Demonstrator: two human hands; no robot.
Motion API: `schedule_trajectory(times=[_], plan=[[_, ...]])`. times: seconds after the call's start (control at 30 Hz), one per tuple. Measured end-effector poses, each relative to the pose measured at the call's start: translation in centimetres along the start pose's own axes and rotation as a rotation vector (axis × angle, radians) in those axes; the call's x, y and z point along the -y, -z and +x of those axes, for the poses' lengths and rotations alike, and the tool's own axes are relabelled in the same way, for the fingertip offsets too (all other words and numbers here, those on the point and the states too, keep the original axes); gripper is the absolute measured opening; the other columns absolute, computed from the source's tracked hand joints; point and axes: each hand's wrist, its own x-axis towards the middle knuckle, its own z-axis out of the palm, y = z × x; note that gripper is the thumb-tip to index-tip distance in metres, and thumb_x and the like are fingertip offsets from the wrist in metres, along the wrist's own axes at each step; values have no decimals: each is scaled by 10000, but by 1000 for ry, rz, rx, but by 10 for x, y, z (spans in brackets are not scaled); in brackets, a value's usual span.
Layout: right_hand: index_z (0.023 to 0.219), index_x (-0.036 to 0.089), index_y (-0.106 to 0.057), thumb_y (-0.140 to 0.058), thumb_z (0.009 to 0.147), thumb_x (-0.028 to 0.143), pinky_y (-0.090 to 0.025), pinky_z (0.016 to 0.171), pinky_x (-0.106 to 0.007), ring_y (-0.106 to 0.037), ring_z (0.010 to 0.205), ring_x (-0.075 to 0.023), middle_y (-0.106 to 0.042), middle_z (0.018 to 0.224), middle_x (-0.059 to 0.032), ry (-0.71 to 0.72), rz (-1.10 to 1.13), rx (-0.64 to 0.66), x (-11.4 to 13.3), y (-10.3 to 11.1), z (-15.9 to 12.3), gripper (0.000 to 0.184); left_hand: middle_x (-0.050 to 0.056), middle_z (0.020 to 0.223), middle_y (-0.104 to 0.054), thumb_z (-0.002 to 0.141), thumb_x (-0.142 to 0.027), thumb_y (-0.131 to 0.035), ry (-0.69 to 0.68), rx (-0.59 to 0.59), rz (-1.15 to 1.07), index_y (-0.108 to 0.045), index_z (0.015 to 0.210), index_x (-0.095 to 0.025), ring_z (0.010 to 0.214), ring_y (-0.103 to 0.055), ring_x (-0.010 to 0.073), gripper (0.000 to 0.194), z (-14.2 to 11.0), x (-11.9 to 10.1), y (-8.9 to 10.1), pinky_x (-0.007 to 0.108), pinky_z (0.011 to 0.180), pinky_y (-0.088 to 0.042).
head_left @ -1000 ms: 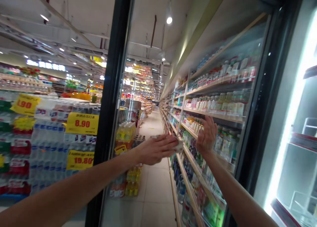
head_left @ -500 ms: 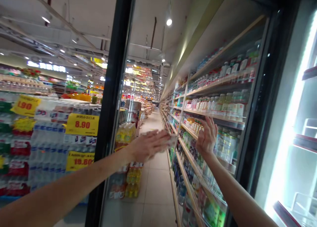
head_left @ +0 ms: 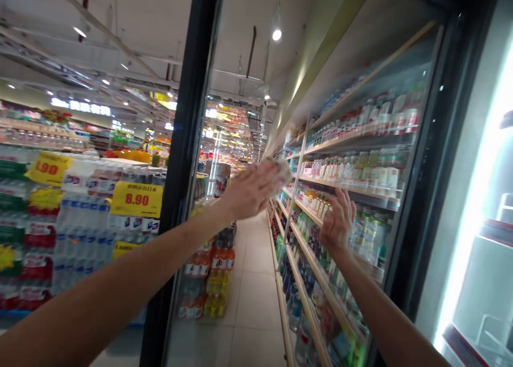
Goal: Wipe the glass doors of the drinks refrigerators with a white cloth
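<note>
A glass door (head_left: 248, 46) with a black frame (head_left: 185, 116) stands in front of me, and shelves of bottles show through it. My left hand (head_left: 250, 189) is stretched across the middle of the pane, fingers closed over a pale cloth (head_left: 285, 172) that sticks out past the fingertips. The cloth is blurred and mostly hidden under the hand. Farther right, my right hand (head_left: 337, 220) is raised at the pane with fingers apart and nothing visible in them. Whether its fingertips touch the glass I cannot tell.
At the right, a lit cooler interior (head_left: 484, 281) has wire racks. Stacked drink packs (head_left: 80, 239) with yellow price signs (head_left: 136, 199) stand at the left. Beyond the glass are a tiled aisle floor (head_left: 252, 303) and long bottle shelves (head_left: 352, 185).
My left hand with the cloth first shifted slightly left, then rose higher on the pane. The right hand stays in nearly the same place. The view has shifted slightly.
</note>
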Motion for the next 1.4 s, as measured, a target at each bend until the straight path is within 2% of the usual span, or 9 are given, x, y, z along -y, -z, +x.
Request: schedule_trajectory(times=[0.07,0.13,0.3,0.37,0.57,0.8,1.03,1.27,1.4], plan=[[1177,195,-539,-340,870,268,-273,1058,-490,-371,1315,-239,-480,1352,-107,5,5,-12,0,0,0,373,77,1480,-279,842,-275,-450,310,-126,42,-323,1369,-204,1391,-175,244,546,20,17,5,461,1130,-147],[1180,199,-535,-341,870,265,-273,1059,-496,-373,1314,-240,-476,1355,-107,12,10,-17,1,0,0,372,103,1484,-259,836,-276,-455,365,-146,39,-334,1366,-169,1395,-153,263,554,33,13,2,460,1132,-137],[1215,205,-502,-324,880,271,-277,1058,-502,-374,1314,-237,-484,1349,-106,-5,23,-13,1,0,0,385,52,1479,-290,871,-273,-404,-217,77,-68,-347,1367,-193,1390,-186,211,506,26,-53,-24,388,1148,-135],[1237,193,-478,-323,882,272,-280,1058,-498,-380,1310,-235,-499,1333,-118,-10,43,-27,0,0,-1,396,30,1473,-307,878,-273,-391,-323,89,-84,-348,1366,-210,1383,-211,192,494,26,-54,-26,376,1147,-148],[1246,184,-464,-327,873,276,-290,1052,-504,-388,1305,-239,-506,1322,-123,-13,53,-28,-1,1,0,408,83,1481,-277,849,-263,-425,390,-186,7,-321,1381,-187,1394,-166,244,547,47,2,-6,456,1138,-126],[1246,188,-461,-329,872,268,-280,1059,-494,-383,1308,-235,-503,1326,-119,1,58,-37,-2,1,0,404,41,1468,-314,859,-258,-426,-347,107,-94,-354,1364,-205,1385,-205,191,512,3,-59,-23,360,1148,-139],[1258,186,-452,-331,870,259,-285,1055,-497,-383,1308,-241,-503,1324,-125,7,45,-30,-1,1,0,413,85,1484,-269,853,-243,-417,301,-94,-28,-332,1376,-177,1396,-157,248,534,33,-15,-7,462,1138,-124],[1240,186,-474,-335,873,258,-298,1048,-493,-395,1301,-239,-515,1316,-120,12,52,-45,-3,1,0,399,37,1452,-347,839,-241,-451,-392,123,-159,-429,1314,-201,1381,-219,197,477,-1,-74,-30,373,1149,-144],[1232,177,-480,-331,872,252,-292,1052,-494,-393,1302,-239,-514,1314,-126,5,54,-42,-1,3,0,397,60,1473,-302,851,-255,-440,-43,16,-63,-329,1375,-197,1387,-195,220,539,14,-28,-10,426,1134,-149]])
